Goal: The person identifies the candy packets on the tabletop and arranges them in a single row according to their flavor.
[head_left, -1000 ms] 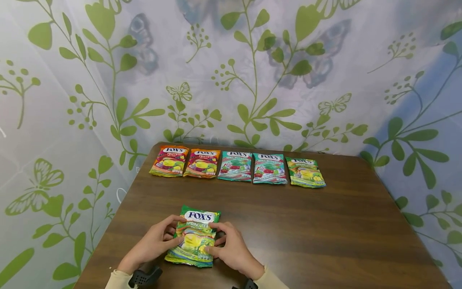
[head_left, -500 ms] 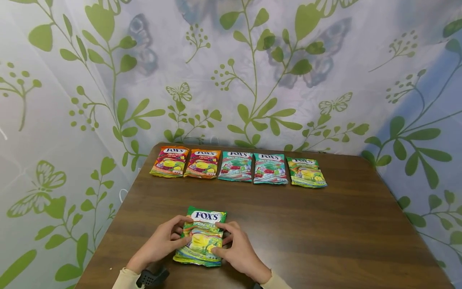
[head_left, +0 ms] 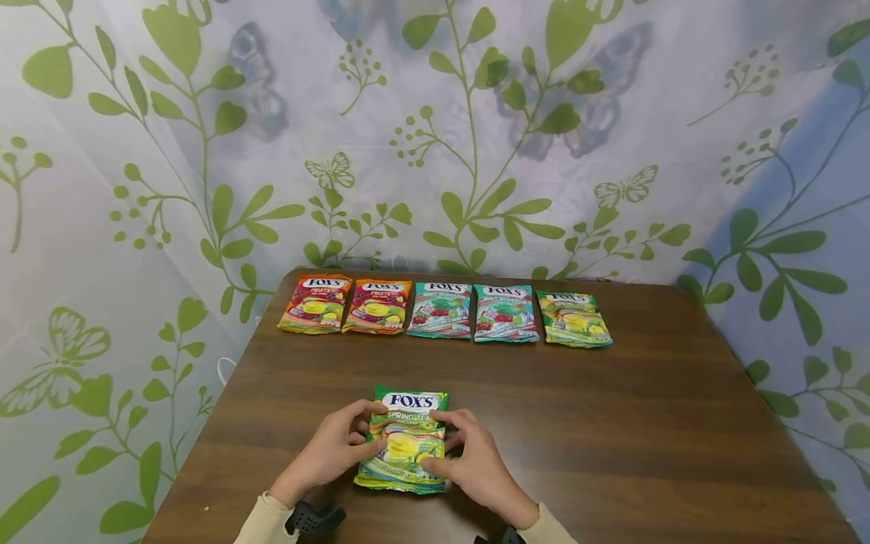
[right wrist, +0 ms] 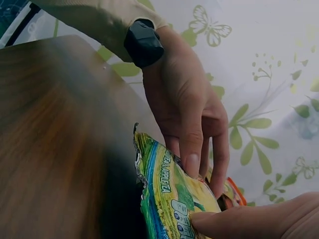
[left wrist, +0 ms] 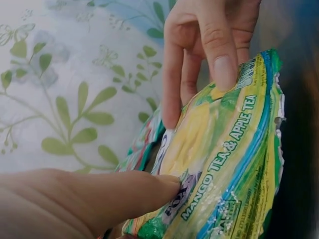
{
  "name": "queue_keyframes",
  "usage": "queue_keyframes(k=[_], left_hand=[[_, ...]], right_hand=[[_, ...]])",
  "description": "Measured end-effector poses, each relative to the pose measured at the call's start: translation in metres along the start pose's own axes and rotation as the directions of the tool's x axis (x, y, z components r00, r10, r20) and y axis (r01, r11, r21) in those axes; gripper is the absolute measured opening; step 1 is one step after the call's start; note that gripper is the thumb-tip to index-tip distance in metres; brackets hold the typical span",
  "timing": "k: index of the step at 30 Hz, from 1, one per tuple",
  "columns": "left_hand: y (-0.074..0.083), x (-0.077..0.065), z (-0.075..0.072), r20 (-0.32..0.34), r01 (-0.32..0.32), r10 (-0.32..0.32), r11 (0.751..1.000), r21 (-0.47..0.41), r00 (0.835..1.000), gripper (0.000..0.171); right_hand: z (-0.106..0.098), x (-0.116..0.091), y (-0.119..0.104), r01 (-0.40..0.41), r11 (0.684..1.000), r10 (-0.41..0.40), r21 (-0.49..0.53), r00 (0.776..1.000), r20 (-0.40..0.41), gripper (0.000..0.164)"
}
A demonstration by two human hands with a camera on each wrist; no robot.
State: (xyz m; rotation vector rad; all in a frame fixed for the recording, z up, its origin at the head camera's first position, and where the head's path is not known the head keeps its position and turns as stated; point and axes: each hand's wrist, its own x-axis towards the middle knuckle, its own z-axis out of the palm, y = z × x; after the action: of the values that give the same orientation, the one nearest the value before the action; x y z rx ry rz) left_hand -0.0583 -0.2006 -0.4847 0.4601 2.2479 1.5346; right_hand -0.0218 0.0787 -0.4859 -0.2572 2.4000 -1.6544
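A green and yellow bag of Fox's Spring Tea candy [head_left: 405, 446] is near the front of the table, its printed face up. My left hand [head_left: 333, 447] grips its left edge, thumb on the front. On the opposite edge, my right hand [head_left: 481, 467] holds it with thumb and fingers. In the left wrist view the bag [left wrist: 214, 154] looks slightly raised along its bottom seam, with "Mango Tea & Apple Tea" legible. The right wrist view shows the bag's lower corner [right wrist: 164, 194] between both thumbs. Its underside is hidden.
Along the brown table's [head_left: 612, 423] back edge lies a row of candy bags: two orange Fruits bags [head_left: 316, 304] [head_left: 377, 306], two teal Mint Blossom bags [head_left: 440, 310] [head_left: 506, 313], and another green Spring Tea bag [head_left: 574, 319]. Behind hangs a leaf-patterned curtain [head_left: 381, 174].
Both hands have moved the Spring Tea bag to the right across the front of the table, keeping their hold on its sides. The back row stays in place.
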Motion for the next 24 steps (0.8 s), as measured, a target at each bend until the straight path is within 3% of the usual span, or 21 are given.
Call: queue_keyframes(k=[5,11,24], left_hand=[[0.010,0.011,0.011,0.008,-0.028,0.028,1.000,0.008,1.000,0.045],[0.024,0.023,0.024,0.020,-0.109,0.108,0.992,0.057,0.994,0.044],[0.050,0.048,0.052,0.024,-0.219,0.219,0.952,0.212,0.975,0.043]], right_hand=[[-0.016,-0.007,0.002,-0.006,1.000,0.006,-0.015,0.999,-0.032,0.065],[-0.033,-0.013,0.005,-0.015,1.000,0.015,0.001,0.996,-0.093,0.063],[-0.065,-0.027,0.001,-0.066,0.996,0.051,-0.059,0.973,-0.225,0.063]])
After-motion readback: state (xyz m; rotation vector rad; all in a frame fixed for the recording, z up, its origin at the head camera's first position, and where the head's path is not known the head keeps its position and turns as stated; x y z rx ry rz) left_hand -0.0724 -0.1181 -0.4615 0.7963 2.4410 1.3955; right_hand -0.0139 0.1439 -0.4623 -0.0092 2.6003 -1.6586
